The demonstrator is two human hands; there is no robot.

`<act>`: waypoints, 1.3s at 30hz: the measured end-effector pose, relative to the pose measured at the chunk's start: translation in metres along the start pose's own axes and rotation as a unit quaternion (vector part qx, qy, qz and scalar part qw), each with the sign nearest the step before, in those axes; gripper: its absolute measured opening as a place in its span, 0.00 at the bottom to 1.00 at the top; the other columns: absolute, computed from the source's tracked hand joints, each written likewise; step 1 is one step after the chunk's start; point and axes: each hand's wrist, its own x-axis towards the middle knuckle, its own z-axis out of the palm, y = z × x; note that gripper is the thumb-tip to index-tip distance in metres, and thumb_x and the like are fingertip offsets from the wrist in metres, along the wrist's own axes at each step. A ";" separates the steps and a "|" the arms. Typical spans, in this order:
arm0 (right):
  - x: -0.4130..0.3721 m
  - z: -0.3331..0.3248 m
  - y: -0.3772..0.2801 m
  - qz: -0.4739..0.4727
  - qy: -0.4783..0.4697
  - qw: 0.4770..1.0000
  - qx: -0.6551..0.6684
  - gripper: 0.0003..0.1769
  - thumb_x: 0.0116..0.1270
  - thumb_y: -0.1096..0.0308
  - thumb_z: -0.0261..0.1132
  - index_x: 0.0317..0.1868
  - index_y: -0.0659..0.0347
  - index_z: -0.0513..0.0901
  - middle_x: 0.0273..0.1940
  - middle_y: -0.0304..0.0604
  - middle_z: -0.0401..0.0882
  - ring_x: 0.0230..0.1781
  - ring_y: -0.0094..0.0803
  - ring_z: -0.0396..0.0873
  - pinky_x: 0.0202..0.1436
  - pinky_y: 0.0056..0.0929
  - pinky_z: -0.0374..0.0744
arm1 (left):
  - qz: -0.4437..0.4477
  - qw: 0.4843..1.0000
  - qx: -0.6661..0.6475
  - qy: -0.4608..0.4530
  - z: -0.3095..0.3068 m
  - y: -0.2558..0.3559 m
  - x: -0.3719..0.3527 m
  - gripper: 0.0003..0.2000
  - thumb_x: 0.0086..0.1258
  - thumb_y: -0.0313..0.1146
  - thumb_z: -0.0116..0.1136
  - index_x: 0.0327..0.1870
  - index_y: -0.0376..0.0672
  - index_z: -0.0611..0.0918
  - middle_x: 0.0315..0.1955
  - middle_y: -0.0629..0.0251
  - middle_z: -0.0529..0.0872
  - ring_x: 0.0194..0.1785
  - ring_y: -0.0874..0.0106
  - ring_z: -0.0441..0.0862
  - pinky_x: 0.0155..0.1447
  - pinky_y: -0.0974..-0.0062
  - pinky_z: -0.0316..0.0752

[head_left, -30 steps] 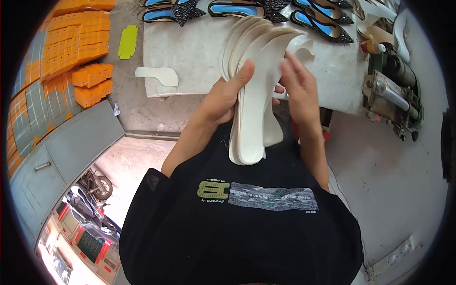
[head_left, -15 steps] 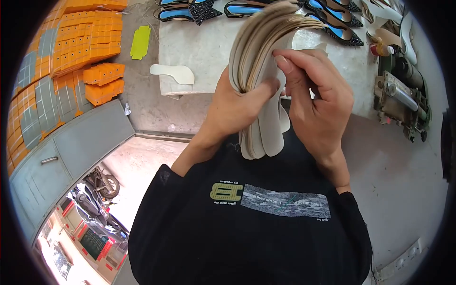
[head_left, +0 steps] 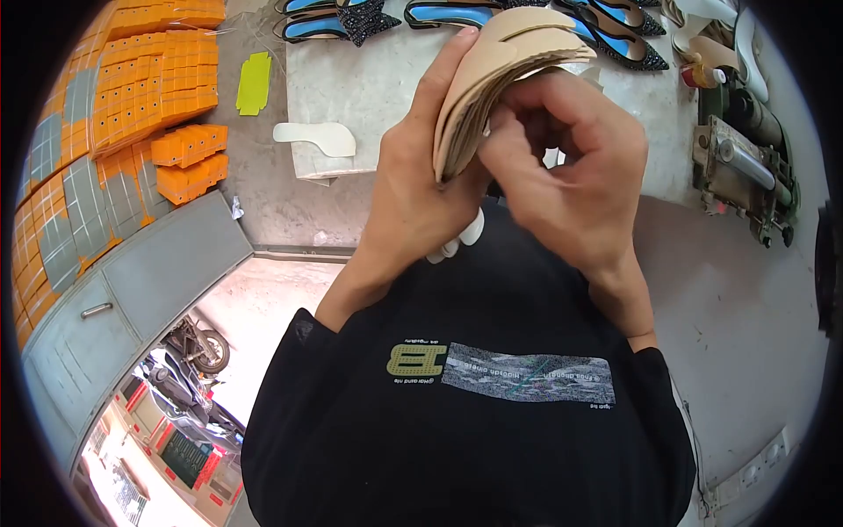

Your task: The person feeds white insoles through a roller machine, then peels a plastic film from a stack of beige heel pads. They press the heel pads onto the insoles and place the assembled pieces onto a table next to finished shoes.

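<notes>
Gripping the bent stack of insole-shaped sheets (head_left: 514, 57), your left hand (head_left: 413, 180) wraps round its left side and lower part, closed firmly enough to hold it up in front of your chest. One digit lies straight along the left of the stack, its tip close to the upper end. The layers curve over to the right at the top, beige face outward, with their edges fanned slightly apart. Pale rounded ends show just below your left hand, against your black shirt (head_left: 465, 457).

Your right hand (head_left: 575, 162) is half closed at the stack's inner, right-hand edge — thumb and fingers bent in toward the layers. The fingertips are partly hidden there, so you cannot tell from this view whether they pinch a sheet or only touch one.

Beyond your hands stands the pale worktable (head_left: 369, 97). A loose white insole (head_left: 318, 138) lies near its front left corner, the narrow end poking past the table's left edge. Black shoes with blue linings (head_left: 325, 26) sit along the far side, and a small machine with a roller (head_left: 746, 167) stands at the right. Off to the left, a yellow-green flat piece (head_left: 255, 83) lies near the stacked orange boxes (head_left: 136, 79).
</notes>
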 end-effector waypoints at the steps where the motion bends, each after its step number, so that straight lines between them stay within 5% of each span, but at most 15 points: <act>1: 0.000 0.001 0.004 -0.003 0.006 0.999 0.036 0.07 0.56 0.85 0.62 0.35 0.69 0.82 0.29 0.37 0.77 0.23 0.21 0.68 0.27 0.17 0.68 | -0.010 0.993 -0.116 0.004 -0.001 -0.003 0.000 0.34 0.59 0.16 0.53 0.71 0.39 0.63 0.58 0.55 0.79 0.56 0.66 0.79 0.58 0.77 0.73; 4: 0.002 0.007 0.017 -0.012 0.015 0.989 0.148 0.07 0.55 0.85 0.62 0.35 0.70 0.82 0.29 0.38 0.77 0.22 0.21 0.68 0.26 0.17 0.67 | -0.040 0.894 -0.445 0.020 -0.006 -0.012 -0.001 0.30 0.62 0.19 0.55 0.68 0.37 0.67 0.54 0.55 0.82 0.53 0.66 0.81 0.55 0.77 0.75; 10: 0.012 0.015 0.018 -0.010 -0.001 0.983 0.185 0.05 0.53 0.83 0.63 0.32 0.68 0.82 0.26 0.38 0.76 0.20 0.24 0.67 0.23 0.20 0.66 | -0.128 0.899 -0.386 0.161 -0.009 -0.016 0.013 0.23 0.63 0.23 0.58 0.61 0.36 0.74 0.47 0.56 0.84 0.48 0.68 0.83 0.49 0.77 0.78; 20: 0.010 0.020 0.006 0.047 0.014 0.990 0.134 0.06 0.55 0.82 0.65 0.34 0.68 0.82 0.28 0.40 0.77 0.20 0.26 0.72 0.23 0.23 0.69 | -0.051 0.976 -0.181 0.109 -0.032 -0.010 0.005 0.20 0.61 0.22 0.60 0.56 0.34 0.77 0.43 0.59 0.85 0.39 0.73 0.82 0.42 0.80 0.77; 24: 0.011 0.020 0.001 -0.037 0.000 0.999 -0.003 0.07 0.59 0.85 0.61 0.38 0.70 0.82 0.30 0.38 0.79 0.21 0.22 0.74 0.25 0.18 0.71 | 0.056 0.996 0.013 0.068 -0.034 -0.006 0.005 0.23 0.59 0.20 0.59 0.58 0.33 0.75 0.44 0.58 0.85 0.40 0.72 0.82 0.40 0.78 0.77; 29: 0.014 0.024 -0.003 -0.041 0.018 0.999 -0.019 0.06 0.53 0.83 0.65 0.32 0.68 0.82 0.28 0.40 0.78 0.20 0.27 0.72 0.24 0.23 0.70 | 0.060 0.994 0.083 0.043 -0.035 -0.001 0.006 0.26 0.58 0.20 0.59 0.60 0.34 0.72 0.45 0.56 0.85 0.42 0.69 0.83 0.40 0.76 0.77; 35: 0.019 0.023 0.011 0.053 -0.046 0.986 0.153 0.05 0.51 0.83 0.64 0.30 0.69 0.82 0.27 0.40 0.77 0.20 0.25 0.70 0.24 0.22 0.70 | 0.150 0.982 0.103 0.042 -0.039 -0.015 0.015 0.27 0.58 0.21 0.59 0.62 0.35 0.71 0.47 0.57 0.84 0.42 0.68 0.84 0.42 0.76 0.78; 39: 0.021 0.033 0.015 -0.038 0.006 0.989 0.141 0.04 0.50 0.82 0.63 0.29 0.70 0.81 0.26 0.39 0.77 0.21 0.24 0.68 0.25 0.20 0.70 | -0.003 0.980 -0.165 0.113 -0.041 -0.006 0.016 0.24 0.57 0.18 0.60 0.59 0.36 0.76 0.50 0.59 0.84 0.50 0.68 0.81 0.55 0.76 0.75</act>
